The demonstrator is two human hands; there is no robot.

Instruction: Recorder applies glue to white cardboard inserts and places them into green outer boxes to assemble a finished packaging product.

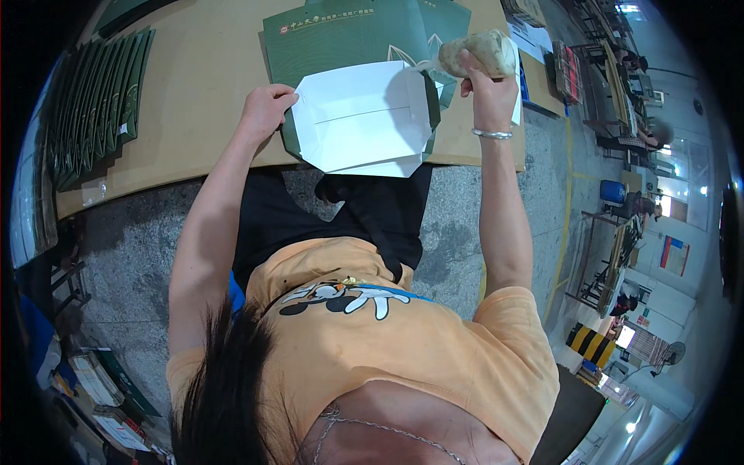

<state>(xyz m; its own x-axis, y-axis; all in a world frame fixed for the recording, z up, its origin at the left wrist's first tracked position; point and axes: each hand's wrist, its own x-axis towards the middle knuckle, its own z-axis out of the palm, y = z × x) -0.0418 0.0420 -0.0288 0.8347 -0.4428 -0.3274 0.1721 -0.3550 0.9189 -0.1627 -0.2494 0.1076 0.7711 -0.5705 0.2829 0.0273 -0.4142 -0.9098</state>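
A green paper bag (353, 132) lies at the table's front edge, its bottom folded out into a white panel with slanted corners. At its upper left corner my left hand (265, 112) is closed, with thumb and fingers pinching the edge. My right hand (491, 99) is wrapped round a stained, whitish squeeze bottle (479, 53), which is tilted on its side. The bottle's thin nozzle points left and reaches the bag's upper right corner. Whether anything comes out of the nozzle is too small to tell.
Flat green printed bags (341, 43) lie just beyond on the brown table (194, 93). A row of folded green bags (105, 97) stands at the left. Beyond the table's right edge are a red crate (567, 71), a blue barrel (612, 191) and other people at benches.
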